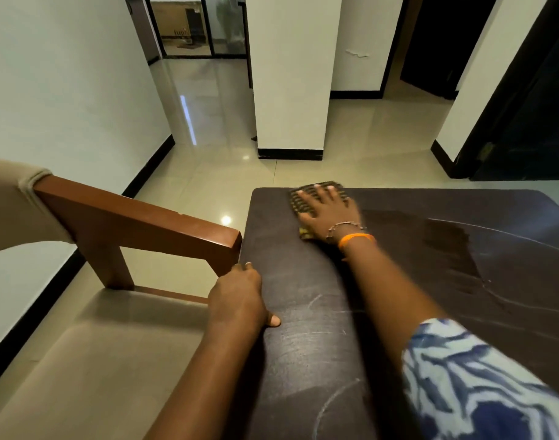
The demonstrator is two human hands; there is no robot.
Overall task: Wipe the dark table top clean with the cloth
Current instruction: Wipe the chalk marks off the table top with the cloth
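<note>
While right hand (pixel 330 214) flattens cloth (pixel 306 201), its length along table top (pixel 303 328) far edge

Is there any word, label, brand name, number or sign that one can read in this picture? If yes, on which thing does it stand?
None: no readable text shows in this view.
Table top: only pale scratch marks, no letters.
Cloth under the right hand: a woven pattern, no label visible.
Sleeve: a blue and white print, no words.
Wooden armrest: plain.
Far room behind the glass door: too small and blurred to tell.
</note>
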